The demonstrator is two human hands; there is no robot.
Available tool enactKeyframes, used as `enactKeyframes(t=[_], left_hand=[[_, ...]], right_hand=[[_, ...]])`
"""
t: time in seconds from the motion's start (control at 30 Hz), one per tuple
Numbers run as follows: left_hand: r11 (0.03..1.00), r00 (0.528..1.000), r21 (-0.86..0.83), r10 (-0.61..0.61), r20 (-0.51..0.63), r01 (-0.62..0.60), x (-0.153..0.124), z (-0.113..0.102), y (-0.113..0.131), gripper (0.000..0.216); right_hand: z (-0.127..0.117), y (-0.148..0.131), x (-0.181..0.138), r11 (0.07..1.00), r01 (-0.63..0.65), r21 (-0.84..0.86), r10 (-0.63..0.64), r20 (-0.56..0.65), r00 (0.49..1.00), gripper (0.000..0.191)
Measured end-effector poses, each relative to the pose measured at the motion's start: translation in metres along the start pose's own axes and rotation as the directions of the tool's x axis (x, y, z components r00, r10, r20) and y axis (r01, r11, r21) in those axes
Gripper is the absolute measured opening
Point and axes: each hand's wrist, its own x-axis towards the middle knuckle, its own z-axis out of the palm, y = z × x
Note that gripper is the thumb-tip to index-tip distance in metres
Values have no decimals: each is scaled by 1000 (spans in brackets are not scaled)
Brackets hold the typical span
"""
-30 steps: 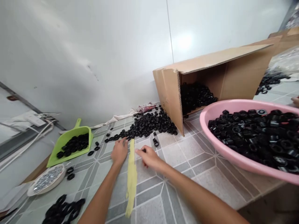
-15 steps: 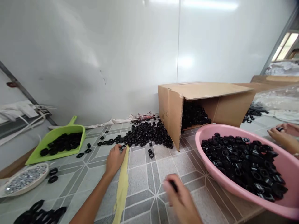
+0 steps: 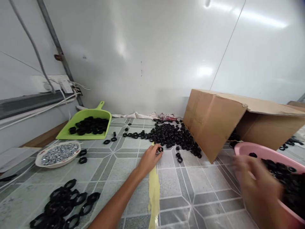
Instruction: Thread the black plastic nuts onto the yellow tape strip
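My left hand point(image 3: 150, 157) is closed, thumb and fingers pinching a small black ring point(image 3: 160, 149) at the front edge of a heap of similar black rings point(image 3: 171, 135). A strip of yellow tape point(image 3: 154, 194) runs along the tabletop under that wrist. Smeared by motion, my right hand point(image 3: 258, 184) is over the near left side of a pink basin point(image 3: 247, 149) full of black parts point(image 3: 282, 170). Its fingers are too blurred to show whether they hold anything.
Behind the basin a cardboard box point(image 3: 214, 117) lies on its side. To the left are a green dustpan point(image 3: 82, 137) of black rings, a dish point(image 3: 45, 164) of small shiny metal pieces, and larger black rings point(image 3: 63, 203) on the patterned tabletop point(image 3: 133, 159).
My right hand has moved right, from the tabletop to the basin; the dark piece in it earlier cannot be made out. The view has turned left, and another person's hands have left it.
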Motion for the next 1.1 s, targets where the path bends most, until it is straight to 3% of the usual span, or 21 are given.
enactKeyframes(t=[0.07,0.13,0.2,0.27,0.37,0.47,0.57,0.67,0.77,0.9,1.1], left_hand=[[999,1000,-49,-9,22,10,-9,-2,5,23],[988,997,-146,-42,58,50,-19,-3,8,28],[976,996,-206,-64,65,77,-30,-2,10,30],[975,997,-213,-46,66,59,-37,0,11,30],[980,997,-197,8,81,9,-40,0,12,29],[982,996,-191,11,85,5,-39,-4,16,27],[977,996,-214,12,90,8,-39,-8,21,24],[959,990,-282,10,142,31,-41,-10,23,25],[950,981,-298,-43,187,98,-42,-9,23,28],[959,983,-247,-105,150,140,-45,-6,20,27],[985,999,-171,43,33,-37,-49,-3,16,30]], right_hand=[[71,-14,2,993,99,58,-112,283,953,34],[134,-16,4,988,149,50,-155,461,874,38],[177,-8,3,987,153,45,-153,533,832,36],[199,1,-2,985,146,92,-173,537,826,34],[202,6,-11,972,123,202,-207,470,858,32],[194,-6,-18,936,-11,352,-165,466,869,32],[188,-28,-24,837,-201,509,-148,565,812,32],[186,-44,-30,741,-311,595,-195,634,748,27],[188,-47,-32,670,-397,627,-187,661,727,26],[189,-43,-31,631,-469,618,-178,704,688,24],[181,-45,-25,559,-546,624,-187,737,650,20]])
